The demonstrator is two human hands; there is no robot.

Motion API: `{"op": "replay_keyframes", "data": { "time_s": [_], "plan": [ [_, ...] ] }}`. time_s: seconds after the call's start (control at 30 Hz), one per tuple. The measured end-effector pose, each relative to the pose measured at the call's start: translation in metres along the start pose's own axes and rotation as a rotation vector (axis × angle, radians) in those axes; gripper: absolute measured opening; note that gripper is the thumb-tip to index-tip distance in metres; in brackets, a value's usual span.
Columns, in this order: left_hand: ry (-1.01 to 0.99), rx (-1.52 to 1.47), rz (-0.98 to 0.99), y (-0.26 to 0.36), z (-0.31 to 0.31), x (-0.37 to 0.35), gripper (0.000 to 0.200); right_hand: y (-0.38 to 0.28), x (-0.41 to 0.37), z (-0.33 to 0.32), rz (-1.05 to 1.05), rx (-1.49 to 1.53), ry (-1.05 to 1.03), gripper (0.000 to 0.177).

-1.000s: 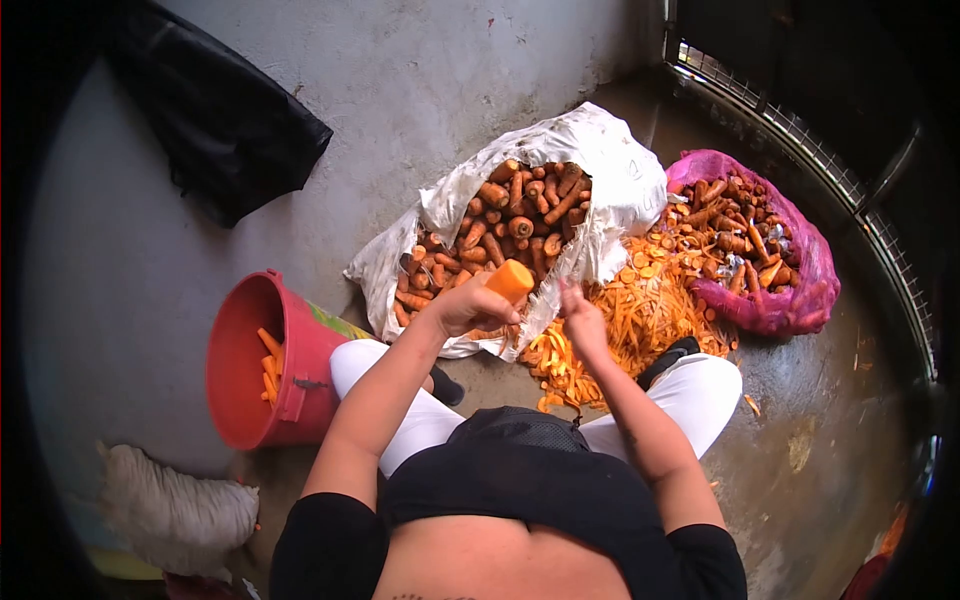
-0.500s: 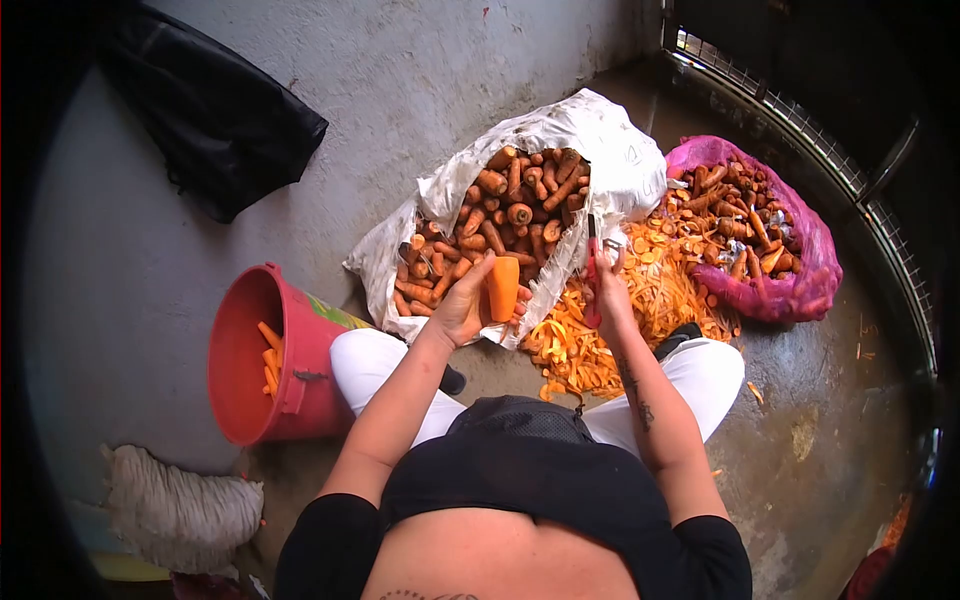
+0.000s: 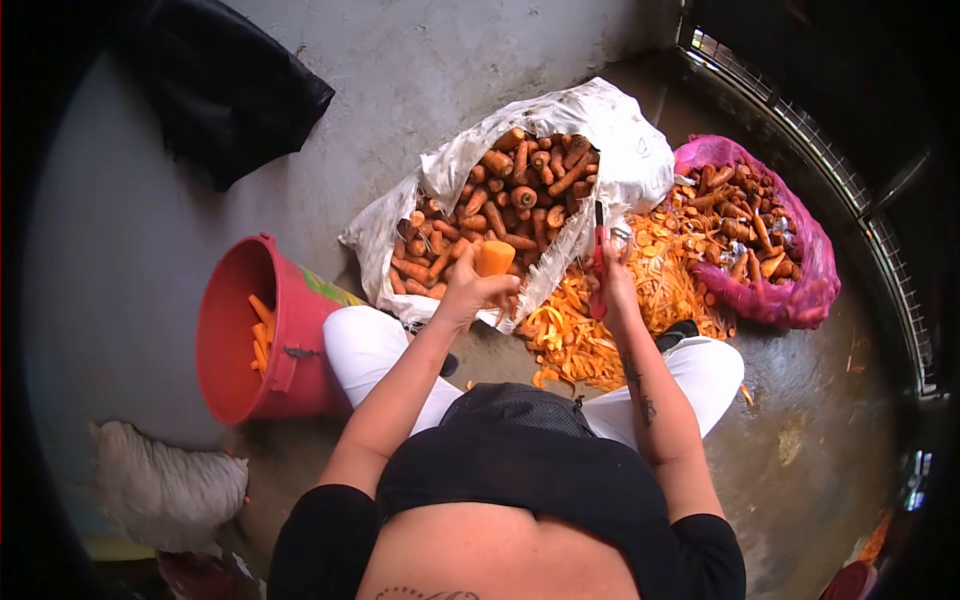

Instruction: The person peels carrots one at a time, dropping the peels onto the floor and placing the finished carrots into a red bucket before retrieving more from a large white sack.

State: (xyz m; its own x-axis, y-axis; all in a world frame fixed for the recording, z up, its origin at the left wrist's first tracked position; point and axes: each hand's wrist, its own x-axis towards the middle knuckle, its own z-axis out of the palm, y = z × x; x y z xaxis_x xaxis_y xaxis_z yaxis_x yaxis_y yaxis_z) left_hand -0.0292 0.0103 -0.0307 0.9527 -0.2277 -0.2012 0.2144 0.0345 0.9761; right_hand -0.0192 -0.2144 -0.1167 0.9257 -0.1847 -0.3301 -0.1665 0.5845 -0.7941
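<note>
My left hand [image 3: 474, 292] is closed around a peeled, bright orange carrot [image 3: 495, 258], its cut end facing up, in front of the open white sack [image 3: 628, 135]. Unpeeled brown-orange carrots [image 3: 520, 197] fill that sack's mouth. In my right hand [image 3: 617, 277] is a red-handled knife [image 3: 600, 265] with a narrow dark blade pointing away from me. A small pale metallic part shows beside my fingers, too small to make out. Below and beside this hand lies a heap of orange peelings [image 3: 660, 275]. Knife and carrot are apart.
A red bucket [image 3: 225, 350] with several peeled carrots stands left of my knee. At the right a pink sack [image 3: 815, 270] holds carrot pieces. Black plastic [image 3: 235, 90] hangs by the wall, a whitish sack [image 3: 170, 485] lies lower left, and a metal grille [image 3: 800, 125] edges the right.
The carrot in my left hand has tipped so that its end faces me more, and the fingers have shifted around it. My right hand still grips the knife, now held more upright.
</note>
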Motion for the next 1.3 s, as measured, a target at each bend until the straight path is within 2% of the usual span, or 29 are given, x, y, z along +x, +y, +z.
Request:
{"op": "replay_keyframes", "data": {
  "time_s": [0.13, 0.17, 0.27, 0.33, 0.37, 0.4, 0.43, 0.47, 0.5, 0.53, 0.6, 0.63, 0.67, 0.73, 0.77, 0.87, 0.97, 1.07, 1.1, 1.2, 1.23, 1.3],
  "plan": [
    [0.408, 0.713, 0.363, -0.007, -0.025, -0.001, 0.045, -0.005, -0.006, 0.003, 0.046, -0.073, -0.039, 0.043],
    [0.453, 0.706, 0.396, -0.004, -0.031, -0.004, 0.042, -0.002, -0.003, 0.002, 0.042, -0.104, -0.028, 0.043],
    [0.481, 1.028, 0.488, 0.002, -0.063, -0.011, 0.042, 0.006, 0.003, 0.000, 0.053, -0.170, -0.033, 0.042],
    [0.616, 0.882, 0.590, 0.010, -0.091, -0.013, 0.037, 0.003, 0.000, -0.003, 0.097, -0.219, -0.037, 0.042],
    [0.688, 0.779, 0.454, 0.021, -0.108, -0.017, 0.033, 0.000, -0.003, -0.002, 0.132, -0.204, -0.012, 0.039],
    [0.770, 0.657, 0.374, 0.039, -0.123, -0.026, 0.040, -0.005, -0.007, 0.002, 0.084, -0.186, 0.006, 0.039],
    [0.915, 0.818, 0.346, 0.052, -0.151, -0.034, 0.042, -0.010, -0.010, 0.008, 0.038, -0.169, 0.021, 0.038],
    [0.951, 0.799, 0.520, 0.059, -0.185, -0.041, 0.043, -0.012, -0.012, 0.012, -0.007, -0.152, 0.034, 0.038],
    [1.084, 0.810, 0.563, 0.083, -0.191, -0.057, 0.046, -0.008, -0.002, -0.002, 0.044, -0.109, 0.027, 0.046],
    [1.186, 0.844, 0.560, 0.090, -0.222, -0.070, 0.059, -0.008, -0.001, -0.003, 0.001, -0.102, 0.065, 0.043],
    [1.483, 0.943, 0.502, 0.111, -0.250, -0.097, 0.065, -0.008, 0.000, -0.003, -0.088, -0.084, 0.140, 0.039],
    [1.564, 0.990, 0.416, 0.118, -0.262, -0.111, 0.069, -0.012, -0.003, -0.007, -0.045, -0.092, 0.125, 0.039],
    [1.642, 1.036, 0.330, 0.121, -0.274, -0.122, 0.072, -0.011, 0.000, -0.017, -0.031, -0.089, 0.094, 0.049],
    [1.668, 1.123, 0.182, 0.120, -0.311, -0.138, 0.076, -0.001, 0.010, -0.035, -0.008, -0.077, 0.031, 0.073],
    [1.679, 1.166, 0.108, 0.118, -0.328, -0.145, 0.078, 0.000, 0.009, -0.033, -0.035, -0.090, 0.024, 0.072],
    [1.724, 1.363, -0.300, 0.102, -0.374, -0.148, 0.071, 0.001, -0.003, -0.013, -0.057, -0.139, 0.102, 0.066],
    [1.696, 1.537, -0.374, 0.084, -0.377, -0.134, 0.070, 0.013, 0.012, -0.029, 0.033, -0.232, 0.071, 0.057],
    [1.500, 1.530, -0.117, 0.080, -0.344, -0.101, 0.071, 0.019, 0.006, -0.017, -0.030, -0.291, 0.141, 0.048],
    [1.423, 1.498, -0.032, 0.077, -0.334, -0.087, 0.070, 0.015, 0.001, -0.012, 0.034, -0.360, 0.093, 0.067],
    [1.097, 1.394, 0.170, 0.048, -0.315, -0.028, 0.066, 0.014, -0.001, -0.003, 0.162, -0.418, 0.062, 0.072],
    [1.011, 1.391, 0.113, 0.039, -0.302, -0.008, 0.065, 0.026, 0.002, 0.001, 0.074, -0.465, 0.155, 0.063],
    [0.765, 1.338, 0.076, 0.025, -0.265, 0.024, 0.062, 0.021, -0.002, 0.008, 0.072, -0.545, 0.046, 0.066]
  ]
}}
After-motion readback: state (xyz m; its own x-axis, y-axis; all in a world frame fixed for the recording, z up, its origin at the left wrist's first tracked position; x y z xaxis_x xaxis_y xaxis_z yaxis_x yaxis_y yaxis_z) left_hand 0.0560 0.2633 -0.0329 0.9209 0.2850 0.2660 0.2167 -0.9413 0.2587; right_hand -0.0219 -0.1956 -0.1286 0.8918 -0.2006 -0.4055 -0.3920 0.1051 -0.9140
